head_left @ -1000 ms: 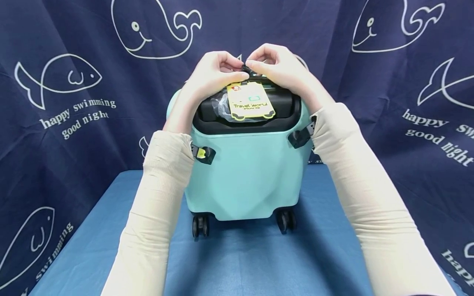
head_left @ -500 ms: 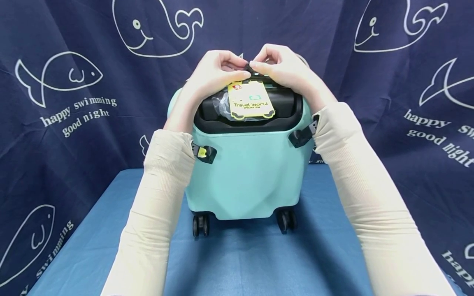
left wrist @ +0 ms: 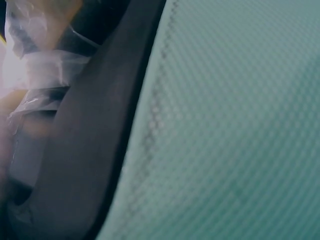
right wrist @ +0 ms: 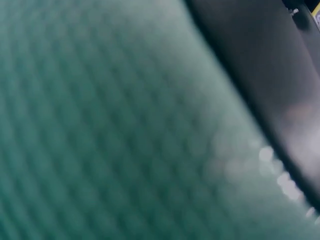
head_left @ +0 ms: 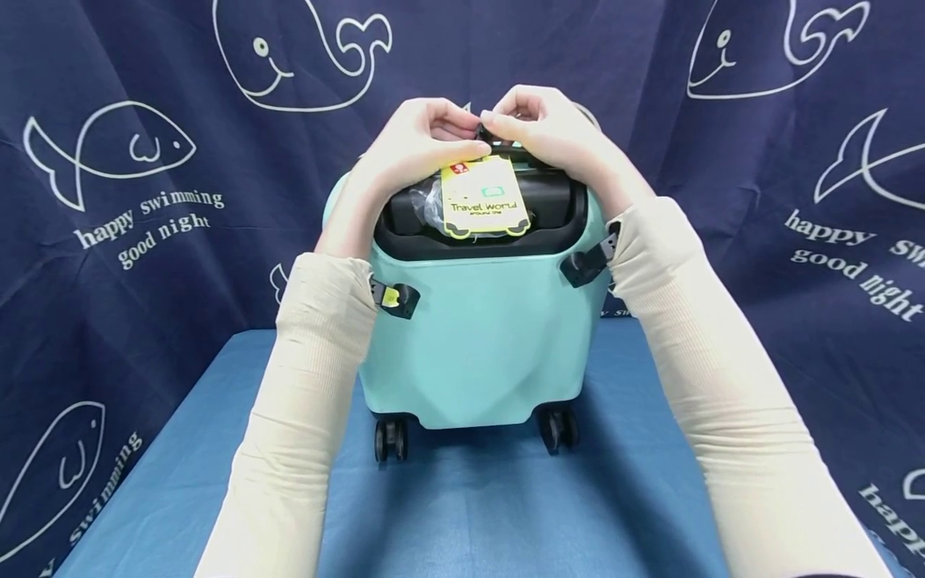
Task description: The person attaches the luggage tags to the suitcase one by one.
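A mint-green suitcase (head_left: 477, 337) stands upright on its wheels, with a black recessed panel at the top. In front of that panel hangs a yellow-edged luggage tag (head_left: 486, 197) printed "Travel World". Just above the tag, my left hand (head_left: 422, 144) pinches a small black strap (head_left: 483, 134) between thumb and fingers. My right hand (head_left: 545, 128) pinches the same piece from the other side, the two sets of fingertips almost meeting. Fingers cover most of the strap. Close up, the left wrist view shows the ribbed green shell (left wrist: 225, 125); the right wrist view has a blurred shell (right wrist: 110, 125) too.
Clear crumpled plastic (head_left: 431, 205) sits behind the tag. Black brackets, one with a yellow insert (head_left: 391, 298), show near both wrists. Blue cloth (head_left: 470, 514) covers the table, and a dark blue curtain (head_left: 217, 265) with white fish drawings hangs around it.
The luggage tag has swung slightly to the left and turned a little straighter. Both hands stay at the strap with only tiny finger shifts.
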`<state>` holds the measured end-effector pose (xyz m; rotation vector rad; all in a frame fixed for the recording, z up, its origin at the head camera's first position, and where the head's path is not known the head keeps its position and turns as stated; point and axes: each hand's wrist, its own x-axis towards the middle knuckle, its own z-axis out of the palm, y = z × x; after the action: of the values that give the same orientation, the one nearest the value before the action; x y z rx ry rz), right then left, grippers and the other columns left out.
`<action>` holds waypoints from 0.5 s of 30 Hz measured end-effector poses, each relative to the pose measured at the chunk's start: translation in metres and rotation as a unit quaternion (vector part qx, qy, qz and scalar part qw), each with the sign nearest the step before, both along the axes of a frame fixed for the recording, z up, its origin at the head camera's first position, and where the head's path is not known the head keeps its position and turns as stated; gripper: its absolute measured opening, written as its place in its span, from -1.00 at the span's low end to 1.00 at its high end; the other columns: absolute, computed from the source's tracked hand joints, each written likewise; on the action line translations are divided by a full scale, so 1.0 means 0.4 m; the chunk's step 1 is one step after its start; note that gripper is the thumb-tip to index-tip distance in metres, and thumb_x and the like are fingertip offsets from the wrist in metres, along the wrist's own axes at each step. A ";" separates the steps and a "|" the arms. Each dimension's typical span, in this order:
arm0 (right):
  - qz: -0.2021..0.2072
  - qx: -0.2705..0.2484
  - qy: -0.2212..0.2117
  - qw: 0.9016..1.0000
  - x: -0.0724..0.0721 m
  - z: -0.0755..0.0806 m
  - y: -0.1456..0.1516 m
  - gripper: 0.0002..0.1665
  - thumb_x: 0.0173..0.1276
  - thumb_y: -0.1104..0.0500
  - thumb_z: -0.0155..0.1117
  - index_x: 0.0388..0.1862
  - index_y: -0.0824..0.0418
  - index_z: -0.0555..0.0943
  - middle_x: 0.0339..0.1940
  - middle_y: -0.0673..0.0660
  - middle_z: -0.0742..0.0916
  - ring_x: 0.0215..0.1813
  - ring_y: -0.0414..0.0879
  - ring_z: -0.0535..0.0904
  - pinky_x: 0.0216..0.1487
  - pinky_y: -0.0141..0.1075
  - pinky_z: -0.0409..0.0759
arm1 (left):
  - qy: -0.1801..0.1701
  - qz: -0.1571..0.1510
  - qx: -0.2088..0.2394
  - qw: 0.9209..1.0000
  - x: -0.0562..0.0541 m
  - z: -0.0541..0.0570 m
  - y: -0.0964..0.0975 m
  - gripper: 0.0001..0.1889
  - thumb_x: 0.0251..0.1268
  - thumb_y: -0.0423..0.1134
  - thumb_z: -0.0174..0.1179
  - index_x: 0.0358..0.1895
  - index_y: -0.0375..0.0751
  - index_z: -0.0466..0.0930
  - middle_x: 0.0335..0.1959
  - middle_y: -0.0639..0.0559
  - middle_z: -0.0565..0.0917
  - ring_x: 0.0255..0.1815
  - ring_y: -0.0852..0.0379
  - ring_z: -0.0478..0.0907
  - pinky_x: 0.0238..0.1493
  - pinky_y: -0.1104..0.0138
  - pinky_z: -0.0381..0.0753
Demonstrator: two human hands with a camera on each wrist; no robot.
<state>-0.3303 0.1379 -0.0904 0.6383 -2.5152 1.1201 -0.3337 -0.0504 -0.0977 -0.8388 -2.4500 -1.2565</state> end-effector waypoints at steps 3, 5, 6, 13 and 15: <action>-0.009 0.008 -0.001 1.000 0.000 -0.001 0.003 -0.77 0.29 -0.14 0.20 -0.39 -0.04 0.52 -0.47 -0.16 0.61 -0.28 -0.23 0.41 -0.21 -0.42 0.25 | 0.001 -0.001 -0.008 1.000 0.000 -0.001 0.000 -0.58 0.11 -0.18 0.34 0.04 -0.26 0.56 -0.09 -0.09 0.67 -0.16 0.25 0.62 -0.01 0.48 0.53; -0.015 0.015 -0.002 1.000 0.001 -0.001 0.005 -0.76 0.27 -0.15 0.22 -0.41 -0.05 0.51 -0.51 -0.20 0.60 -0.30 -0.24 0.41 -0.23 -0.40 0.24 | 0.005 -0.004 -0.009 1.000 0.000 -0.002 0.000 -0.59 0.11 -0.18 0.33 0.03 -0.26 0.57 -0.09 -0.09 0.67 -0.16 0.26 0.62 -0.01 0.48 0.52; -0.014 0.014 -0.002 1.000 0.000 -0.001 0.006 -0.76 0.26 -0.14 0.23 -0.42 -0.04 0.51 -0.53 -0.21 0.60 -0.31 -0.24 0.42 -0.24 -0.40 0.24 | 0.008 -0.006 -0.009 1.000 0.000 -0.002 -0.001 -0.59 0.11 -0.18 0.33 0.03 -0.26 0.57 -0.09 -0.09 0.67 -0.17 0.26 0.62 -0.01 0.47 0.52; 0.035 -0.057 -0.014 0.998 -0.008 -0.002 0.002 -0.81 0.24 0.07 0.31 -0.51 0.06 0.53 -0.63 -0.20 0.62 -0.50 -0.31 0.42 -0.43 -0.44 0.28 | 0.015 -0.019 -0.001 1.000 0.000 -0.002 -0.003 -0.62 0.12 -0.20 0.32 0.01 -0.26 0.58 -0.12 -0.06 0.67 -0.18 0.26 0.62 -0.02 0.47 0.52; 0.045 -0.074 -0.018 0.996 -0.009 -0.003 0.001 -0.82 0.23 0.11 0.32 -0.52 0.07 0.54 -0.64 -0.18 0.63 -0.52 -0.32 0.42 -0.46 -0.45 0.29 | 0.014 -0.020 0.000 1.000 0.001 -0.003 -0.003 -0.62 0.12 -0.20 0.32 0.01 -0.26 0.58 -0.12 -0.06 0.66 -0.18 0.25 0.62 -0.02 0.47 0.52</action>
<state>-0.3340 0.1384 -0.0916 0.7012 -2.4256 1.3466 -0.3332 -0.0518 -0.0989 -0.9028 -2.4233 -1.2485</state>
